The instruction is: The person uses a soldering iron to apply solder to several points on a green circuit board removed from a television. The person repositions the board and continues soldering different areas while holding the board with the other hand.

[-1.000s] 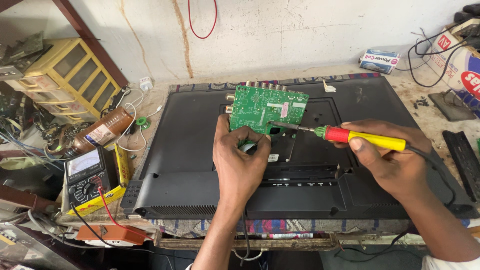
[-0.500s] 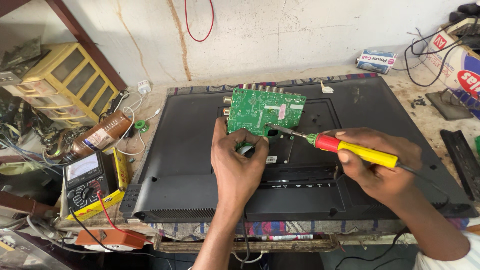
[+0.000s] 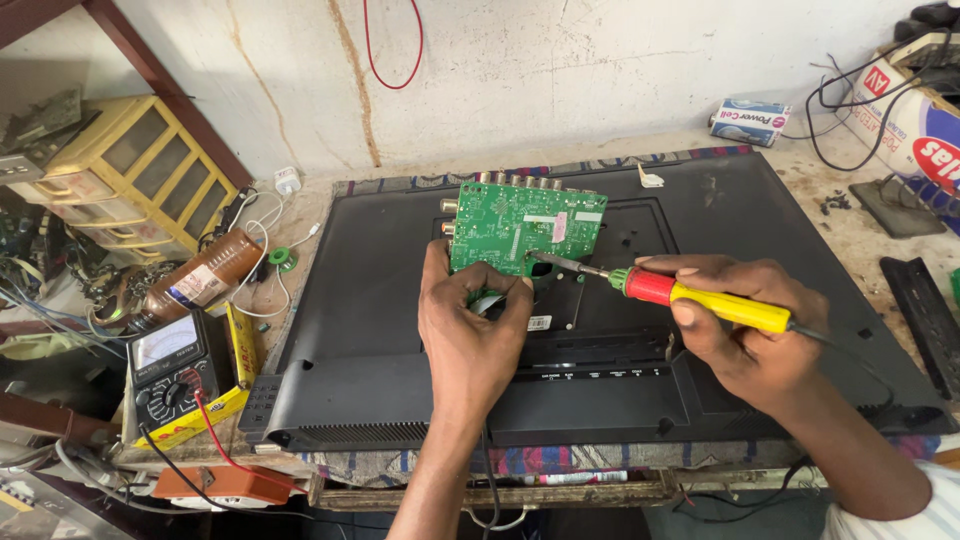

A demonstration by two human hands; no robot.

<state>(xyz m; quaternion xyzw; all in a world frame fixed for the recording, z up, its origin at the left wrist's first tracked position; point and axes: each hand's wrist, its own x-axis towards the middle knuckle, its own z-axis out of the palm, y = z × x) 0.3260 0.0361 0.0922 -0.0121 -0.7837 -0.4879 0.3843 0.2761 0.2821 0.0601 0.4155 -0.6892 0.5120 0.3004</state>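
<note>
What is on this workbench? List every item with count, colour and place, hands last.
circuit board: one, green, propped on the television back, near edge under the left hand.
soldering iron: one, red and yellow handle, tip at the board's lower right edge.
television back: one, black, flat across the bench middle.
multimeter: one, black with yellow case, left of the television.
bottle: one, brown, lying behind the multimeter.
drawer cabinet: one, yellow, far left by the wall.
small box: one, blue and white, by the back wall.
red wire: one loop, hanging on the wall.
left hand: steadies the board.
right hand: grips the iron's handle.
</note>
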